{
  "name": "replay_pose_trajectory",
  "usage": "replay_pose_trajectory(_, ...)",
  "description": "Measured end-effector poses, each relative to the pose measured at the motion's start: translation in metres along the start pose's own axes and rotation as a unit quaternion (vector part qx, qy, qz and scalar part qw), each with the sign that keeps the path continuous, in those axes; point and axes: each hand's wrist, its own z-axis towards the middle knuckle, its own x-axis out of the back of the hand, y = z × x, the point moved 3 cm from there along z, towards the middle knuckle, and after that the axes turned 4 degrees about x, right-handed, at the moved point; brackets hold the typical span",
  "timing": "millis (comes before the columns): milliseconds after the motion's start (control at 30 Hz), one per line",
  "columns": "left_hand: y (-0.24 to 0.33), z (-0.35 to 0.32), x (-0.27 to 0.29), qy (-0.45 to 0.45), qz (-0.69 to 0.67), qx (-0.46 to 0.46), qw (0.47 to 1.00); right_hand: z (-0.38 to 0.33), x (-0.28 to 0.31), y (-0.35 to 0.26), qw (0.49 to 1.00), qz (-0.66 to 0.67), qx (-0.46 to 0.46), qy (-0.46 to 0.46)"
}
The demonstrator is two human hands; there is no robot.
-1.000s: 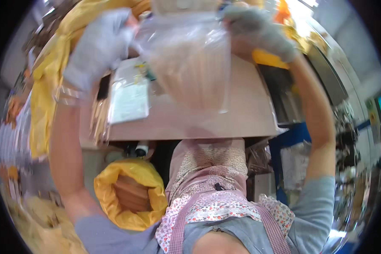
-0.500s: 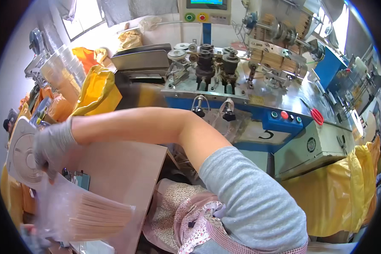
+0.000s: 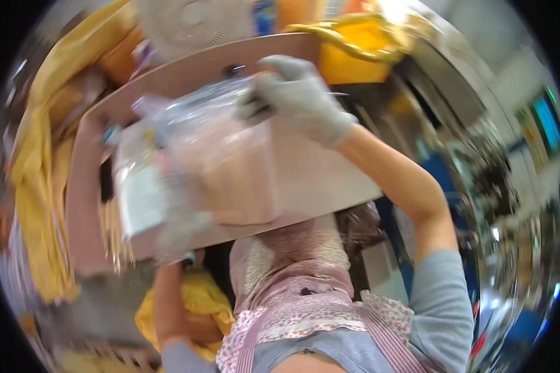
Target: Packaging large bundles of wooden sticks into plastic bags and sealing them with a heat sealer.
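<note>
A clear plastic bag [image 3: 199, 124] with a bundle of thin, pale wooden sticks [image 3: 239, 186] in it lies over the table in front of me. My right hand [image 3: 302, 99], in a grey glove, is at the bag's upper right edge, its fingers curled and closed on the plastic. My left hand [image 3: 183, 214], gloved too, is at the near left side of the bag. Motion smears its fingers, so their grip is hidden. To its left lies a white packet [image 3: 140, 199] in clear wrap.
The pinkish table [image 3: 330, 177] has a raised rim. Beyond it are a white fan [image 3: 196, 25] and a yellow bag [image 3: 361, 56]. Loose sticks [image 3: 115, 233] sit at the left edge. Yellow sacks [image 3: 40, 186] hang further left; blurred machinery [image 3: 491, 168] stands at right.
My view has swung left to the table. The bag of sticks now lies before me with my right hand at its upper edge; my left hand and forearm show more fully.
</note>
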Motion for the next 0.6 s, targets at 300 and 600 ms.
replay_pose_trajectory(300, -0.081, 0.039, -0.008, 0.005, -0.212, 0.178, 0.961, 0.137, -0.024, 0.102, 0.958, -0.124, 0.221, 0.132)
replay_pose_trajectory(600, -0.138, 0.061, -0.042, -0.093, -0.273, 0.358, 0.888, 0.206, -0.007, 0.148, 0.997, -0.034, 0.069, 0.005)
